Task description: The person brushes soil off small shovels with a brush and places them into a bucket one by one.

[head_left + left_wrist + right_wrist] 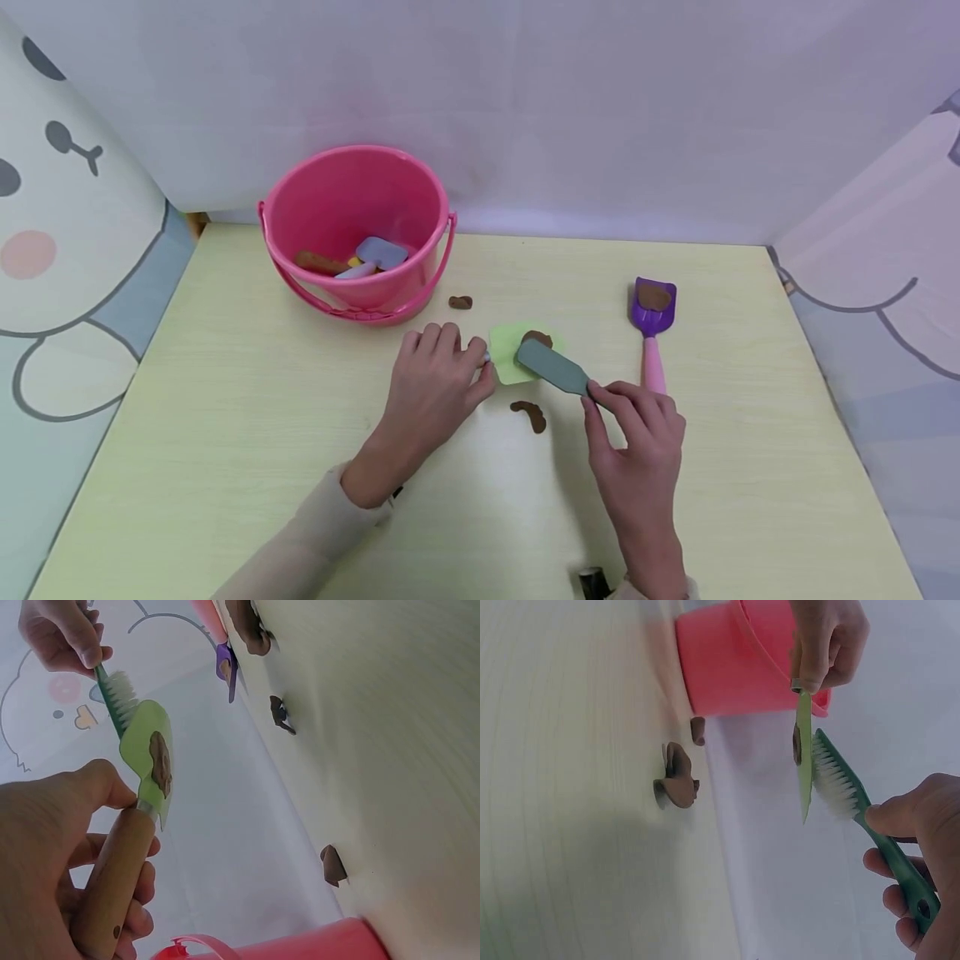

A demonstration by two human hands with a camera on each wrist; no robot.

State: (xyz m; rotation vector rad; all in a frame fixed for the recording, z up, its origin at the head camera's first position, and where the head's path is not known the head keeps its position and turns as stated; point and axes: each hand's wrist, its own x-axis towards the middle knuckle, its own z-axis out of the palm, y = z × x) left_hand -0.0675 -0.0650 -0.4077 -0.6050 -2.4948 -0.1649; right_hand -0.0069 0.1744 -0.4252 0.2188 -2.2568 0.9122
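Observation:
My left hand (435, 383) grips the wooden handle (120, 877) of a small trowel with a flat light-green blade (504, 354). Brown, clay-like material (160, 763) is stuck to that blade. Between thumb and fingers, my right hand (637, 450) holds a green brush (555, 367) by its handle. The white bristles (832, 780) face the blade, right at its surface in the right wrist view. From the head view, the brush's back covers part of the blade and the bristles are hidden. Both tools are held above the table.
Brown pieces lie on the table, one (531, 415) in front of the trowel and another (461, 302) beside the pink bucket (360, 292). Several toy tools sit inside the bucket. At right lies a purple shovel (666, 312) with a pink handle and brown material in its scoop.

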